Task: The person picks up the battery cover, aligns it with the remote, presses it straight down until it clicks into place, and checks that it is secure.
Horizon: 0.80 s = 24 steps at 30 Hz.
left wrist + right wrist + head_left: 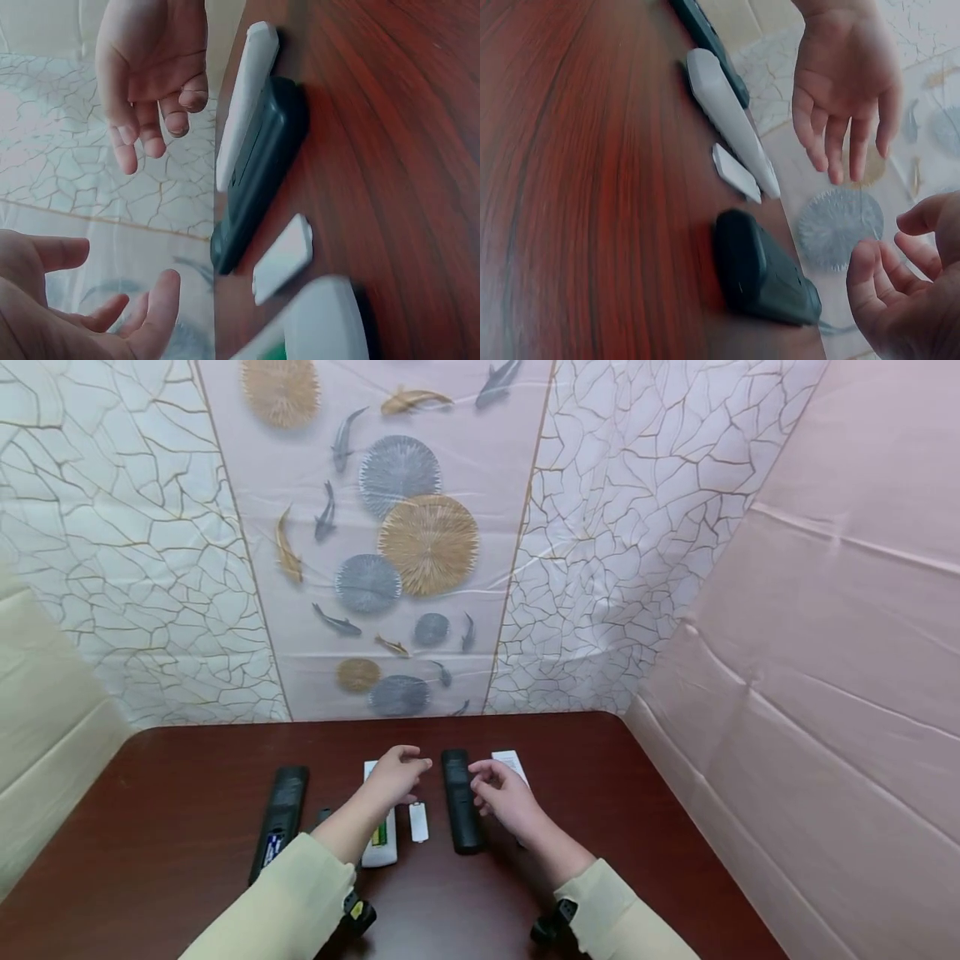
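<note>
My left hand (pixel 393 777) hovers over a white remote control (pixel 380 853), its fingers loosely bent and holding nothing. Green batteries show in that remote's uncovered compartment. Beside it lies a small white battery cover (pixel 418 822). Between the hands, a black remote control (pixel 460 802) rests on the table. Just to its right my right hand (pixel 510 802) is raised with relaxed, empty fingers, partly hiding a second white remote (pixel 510 762). In both wrist views the two hands are apart from each other and above the remotes.
Another black remote (pixel 283 802) lies at the left, with blue batteries (pixel 272 847) exposed. A small dark piece (pixel 324 815) is mostly hidden by my left forearm. The dark red wooden table (pixel 600 777) ends at a patterned curtain (pixel 405 635).
</note>
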Tool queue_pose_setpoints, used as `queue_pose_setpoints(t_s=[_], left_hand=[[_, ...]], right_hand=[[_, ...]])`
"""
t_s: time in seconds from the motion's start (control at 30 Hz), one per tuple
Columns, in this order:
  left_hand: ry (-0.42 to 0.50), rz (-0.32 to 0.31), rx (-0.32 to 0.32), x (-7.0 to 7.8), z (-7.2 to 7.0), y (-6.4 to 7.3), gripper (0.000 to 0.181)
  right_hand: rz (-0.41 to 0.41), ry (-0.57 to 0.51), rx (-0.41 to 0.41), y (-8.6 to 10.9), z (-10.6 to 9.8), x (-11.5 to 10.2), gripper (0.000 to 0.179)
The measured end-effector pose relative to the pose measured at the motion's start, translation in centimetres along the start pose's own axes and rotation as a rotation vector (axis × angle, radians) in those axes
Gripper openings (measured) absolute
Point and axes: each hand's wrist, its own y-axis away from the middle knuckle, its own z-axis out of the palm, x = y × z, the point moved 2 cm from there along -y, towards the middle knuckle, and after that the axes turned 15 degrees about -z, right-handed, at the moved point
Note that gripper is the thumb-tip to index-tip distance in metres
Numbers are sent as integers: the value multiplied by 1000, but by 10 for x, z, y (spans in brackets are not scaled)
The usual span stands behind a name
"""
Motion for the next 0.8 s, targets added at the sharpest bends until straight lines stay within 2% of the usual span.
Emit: queue_pose_setpoints(t_s=[0.23, 0.37, 0.43, 0.53, 0.67, 0.73, 0.8], left_hand=[[-39, 43, 58, -7, -20, 10, 50], [-46, 51, 65, -9, -27, 9, 50], [-89, 58, 81, -10, -29, 7, 52], [-269, 58, 154, -12, -35, 3, 54], [-573, 53, 277, -15, -40, -3, 58], [-665, 50, 312, -16, -42, -5, 59], [-719, 47, 330, -15, -44, -6, 60]], right_hand=[[-25, -28, -33, -2, 16, -7, 23], [-21, -22, -67, -6, 22, -6, 25], [-32, -2, -93, -8, 25, -6, 25], [-60, 83, -159, -9, 30, -5, 23], [-101, 292, -282, -10, 40, -5, 23], [-113, 401, -351, -12, 46, -8, 26], [-122, 490, -420, -14, 54, -11, 30]])
